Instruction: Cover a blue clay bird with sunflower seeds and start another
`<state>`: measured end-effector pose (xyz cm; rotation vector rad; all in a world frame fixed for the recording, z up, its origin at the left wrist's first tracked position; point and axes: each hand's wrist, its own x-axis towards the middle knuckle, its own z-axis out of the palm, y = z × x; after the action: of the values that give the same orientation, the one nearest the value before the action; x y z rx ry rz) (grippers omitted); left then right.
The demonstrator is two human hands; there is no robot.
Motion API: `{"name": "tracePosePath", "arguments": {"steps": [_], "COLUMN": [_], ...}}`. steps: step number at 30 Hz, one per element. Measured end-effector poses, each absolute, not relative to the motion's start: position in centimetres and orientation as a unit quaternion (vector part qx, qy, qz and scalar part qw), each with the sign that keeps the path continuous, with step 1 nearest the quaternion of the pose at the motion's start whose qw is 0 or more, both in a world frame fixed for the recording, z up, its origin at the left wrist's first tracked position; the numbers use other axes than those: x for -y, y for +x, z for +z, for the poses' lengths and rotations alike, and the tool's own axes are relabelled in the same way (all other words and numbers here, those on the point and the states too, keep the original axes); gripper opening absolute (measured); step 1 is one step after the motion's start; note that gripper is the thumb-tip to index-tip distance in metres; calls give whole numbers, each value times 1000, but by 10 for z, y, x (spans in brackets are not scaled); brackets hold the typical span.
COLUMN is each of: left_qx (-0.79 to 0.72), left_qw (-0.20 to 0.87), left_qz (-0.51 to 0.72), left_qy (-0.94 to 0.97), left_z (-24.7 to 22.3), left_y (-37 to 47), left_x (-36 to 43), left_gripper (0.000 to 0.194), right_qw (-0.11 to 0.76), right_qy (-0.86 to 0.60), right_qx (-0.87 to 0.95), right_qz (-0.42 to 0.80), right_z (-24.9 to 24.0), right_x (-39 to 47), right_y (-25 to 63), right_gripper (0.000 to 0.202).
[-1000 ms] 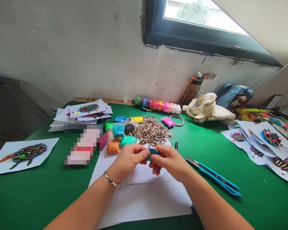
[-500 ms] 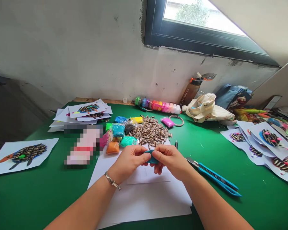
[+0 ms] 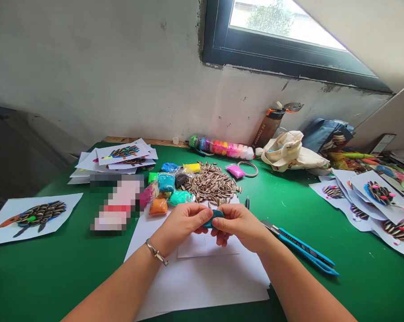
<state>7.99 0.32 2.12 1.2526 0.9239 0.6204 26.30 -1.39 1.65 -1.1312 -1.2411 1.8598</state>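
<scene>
Between my two hands is a lump of blue modelling clay (image 3: 217, 218), pinched by the fingers and thumbs above the white paper (image 3: 202, 281). My left hand (image 3: 191, 219) is closed on its left side, a metal bracelet round the wrist. My right hand (image 3: 237, 223) grips the right side, thumb across the front. Below them lies a smaller white sheet (image 3: 208, 250) with faint pencil lines. Just beyond the hands is a heap of striped sunflower seeds (image 3: 211, 183). Left of the heap sit several bags of coloured clay, among them an orange one (image 3: 158, 206).
A blue utility knife (image 3: 305, 250) lies to the right, near a black pen (image 3: 247, 202). Seed-covered pictures (image 3: 381, 194) are piled at right, with another stack (image 3: 121, 154) at back left and one picture (image 3: 37, 217) at far left. A bottle (image 3: 269, 125) and cloth bag (image 3: 289, 152) stand behind.
The thumbs have shifted on the blue clay, and more of its front face shows between them. Both hands stay in nearly the same place.
</scene>
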Motion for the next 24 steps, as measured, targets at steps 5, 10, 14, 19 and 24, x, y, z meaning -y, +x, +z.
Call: {"name": "tracePosePath", "arguments": {"steps": [5,10,14,19,24], "left_qx": [-447,-474,-454,-417,-435], "left_qw": [644,610,621,679,670], "left_qz": [263,270,285,276,268], "left_qy": [563,575,572,538,539], "left_z": [20,22,23,23,24], "left_y": [81,84,83,82,82], "left_x": [-3,0,1,0,0], "left_gripper": [31,27,33,35,25], "right_qw": [288,286,303,306,290], "right_qy": [-444,-442,-430,-421,-425], "right_qx": [479,478,479,485,484], "right_qz": [701,703,703,703,708], "right_z": [14,10,12,15,17], "right_x": [14,16,17,14,12], "right_y": [263,259,260,263,269], "right_gripper": [34,29,28,32,33]}}
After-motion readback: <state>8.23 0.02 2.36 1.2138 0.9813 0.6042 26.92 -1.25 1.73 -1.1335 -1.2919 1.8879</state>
